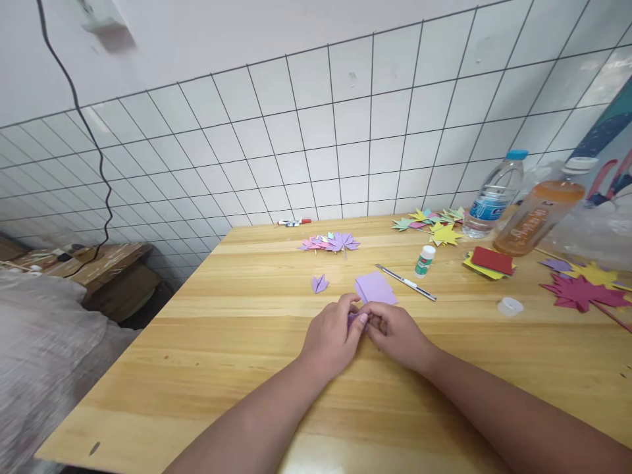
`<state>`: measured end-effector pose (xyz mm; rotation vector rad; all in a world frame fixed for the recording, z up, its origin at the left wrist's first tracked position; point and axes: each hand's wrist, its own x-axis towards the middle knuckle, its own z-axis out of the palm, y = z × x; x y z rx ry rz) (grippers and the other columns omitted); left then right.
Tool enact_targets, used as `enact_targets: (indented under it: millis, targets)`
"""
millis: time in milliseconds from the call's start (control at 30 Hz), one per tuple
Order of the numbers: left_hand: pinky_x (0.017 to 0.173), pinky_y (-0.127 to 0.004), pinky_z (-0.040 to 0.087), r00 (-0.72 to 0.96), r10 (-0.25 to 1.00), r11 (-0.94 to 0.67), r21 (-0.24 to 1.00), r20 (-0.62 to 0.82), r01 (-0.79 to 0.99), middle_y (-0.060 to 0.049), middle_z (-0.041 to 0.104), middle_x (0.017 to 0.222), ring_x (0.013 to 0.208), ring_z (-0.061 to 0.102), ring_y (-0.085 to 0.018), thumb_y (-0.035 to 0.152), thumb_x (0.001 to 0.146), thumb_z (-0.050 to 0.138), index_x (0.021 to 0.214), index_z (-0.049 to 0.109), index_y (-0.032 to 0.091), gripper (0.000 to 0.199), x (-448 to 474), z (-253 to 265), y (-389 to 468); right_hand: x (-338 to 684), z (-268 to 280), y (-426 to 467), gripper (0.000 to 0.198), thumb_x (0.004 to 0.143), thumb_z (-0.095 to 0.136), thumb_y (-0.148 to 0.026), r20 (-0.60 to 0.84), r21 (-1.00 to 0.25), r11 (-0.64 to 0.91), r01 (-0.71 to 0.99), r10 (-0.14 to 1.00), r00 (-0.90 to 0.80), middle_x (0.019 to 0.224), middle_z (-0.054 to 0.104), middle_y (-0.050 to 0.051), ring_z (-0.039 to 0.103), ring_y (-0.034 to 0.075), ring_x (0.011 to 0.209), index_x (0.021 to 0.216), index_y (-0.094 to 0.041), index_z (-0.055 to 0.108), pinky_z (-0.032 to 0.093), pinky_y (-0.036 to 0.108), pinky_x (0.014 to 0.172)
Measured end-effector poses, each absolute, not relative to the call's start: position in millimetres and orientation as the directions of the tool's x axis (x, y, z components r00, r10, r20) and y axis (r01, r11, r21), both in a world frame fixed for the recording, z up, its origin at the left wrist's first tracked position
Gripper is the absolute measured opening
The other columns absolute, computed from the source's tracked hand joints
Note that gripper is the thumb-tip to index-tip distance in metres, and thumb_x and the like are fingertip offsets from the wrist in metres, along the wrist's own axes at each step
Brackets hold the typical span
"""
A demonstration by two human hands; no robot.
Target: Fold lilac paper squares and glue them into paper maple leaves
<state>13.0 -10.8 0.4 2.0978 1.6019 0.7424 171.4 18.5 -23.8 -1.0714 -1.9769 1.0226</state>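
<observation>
Both hands meet over the wooden table, pinching a small piece of folded purple paper (353,318) that my fingers mostly cover. My left hand (332,332) grips it from the left, thumb on top. From the right, my right hand (395,332) closes its fingertips on the paper's edge. Just beyond them lies a stack of square purple paper sheets (376,288). A small folded purple paper piece (319,284) rests to the left of the stack. Right of the stack lies a slim utility knife (407,283), set diagonally.
A glue stick (425,261) stands upright, its white cap (510,307) nearby. Paper leaves (343,242) and markers (294,222) lie near the tiled wall. At right are a water bottle (495,194), an orange drink bottle (543,210), red and yellow paper (492,261) and a crimson paper leaf (582,291).
</observation>
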Motion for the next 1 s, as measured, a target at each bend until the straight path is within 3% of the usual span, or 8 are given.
enact_targets:
  millis: [133,367,600,700,800,900,1000]
  targets:
    - [0.073,-0.032,0.041,0.167,0.973,-0.229,0.61,0.157,0.759,-0.004,0.063,0.098,0.09,0.057,-0.021,0.032,0.088,0.036,0.11,0.046,0.025,0.025,13,1,-11,171,-24,20,0.016,0.075,0.047,-0.019,0.178,-0.856,0.347,0.384,0.894,-0.411,0.063,0.056,-0.003,0.048,0.012,0.056,0.082,-0.021,0.061,0.038,0.022,0.055]
    - [0.069,-0.028,0.041,0.138,0.978,-0.206,0.701,0.154,0.683,-0.002,0.063,0.095,0.084,0.058,-0.019,0.024,0.085,0.039,0.107,0.048,0.025,0.024,8,-5,-8,175,-24,23,0.022,0.076,0.05,-0.023,0.13,-0.939,0.234,0.253,0.92,-0.369,0.073,0.058,-0.001,0.054,0.012,0.067,0.096,-0.021,0.058,0.043,0.023,0.063]
    - [0.064,-0.024,0.041,0.151,0.983,-0.171,0.801,0.102,0.574,0.0,0.062,0.075,0.07,0.056,-0.016,0.021,0.081,0.04,0.086,0.058,0.02,0.018,8,-15,0,178,-25,28,0.029,0.074,0.055,-0.034,0.021,-0.991,0.064,0.119,0.942,-0.335,0.072,0.054,0.0,0.05,0.011,0.058,0.098,-0.019,0.061,0.042,0.021,0.045]
    - [0.061,-0.024,0.04,0.124,0.99,-0.131,0.819,0.074,0.558,0.0,0.061,0.069,0.065,0.054,-0.015,0.028,0.081,0.043,0.082,0.059,0.019,0.019,8,-18,2,180,-26,29,0.03,0.074,0.056,-0.037,-0.018,-0.994,0.02,0.108,0.939,-0.343,0.071,0.054,0.0,0.051,0.011,0.058,0.097,-0.018,0.061,0.045,0.022,0.046]
    - [0.058,-0.023,0.038,0.149,0.985,-0.158,0.793,0.085,0.589,0.001,0.059,0.067,0.062,0.052,-0.014,0.03,0.08,0.045,0.079,0.06,0.019,0.019,8,-20,0,179,-25,29,0.022,0.075,0.055,-0.036,-0.012,-0.968,0.079,0.24,0.935,-0.354,0.068,0.055,0.0,0.054,0.013,0.063,0.086,-0.019,0.063,0.047,0.024,0.052]
    - [0.054,-0.022,0.036,0.19,0.976,-0.204,0.75,0.106,0.63,0.002,0.058,0.065,0.058,0.05,-0.013,0.031,0.08,0.044,0.075,0.059,0.02,0.019,7,-21,-2,177,-22,27,0.015,0.073,0.057,-0.032,0.103,-0.895,0.228,0.383,0.942,-0.32,0.069,0.056,0.001,0.053,0.014,0.064,0.076,-0.019,0.062,0.046,0.025,0.057]
    - [0.052,-0.021,0.034,0.209,0.971,-0.224,0.734,0.114,0.641,0.003,0.056,0.064,0.057,0.048,-0.012,0.03,0.081,0.043,0.075,0.059,0.021,0.019,6,-21,-2,178,-18,24,0.016,0.075,0.055,-0.031,0.099,-0.928,0.209,0.309,0.936,-0.337,0.077,0.059,0.002,0.056,0.015,0.071,0.086,-0.019,0.059,0.046,0.026,0.061]
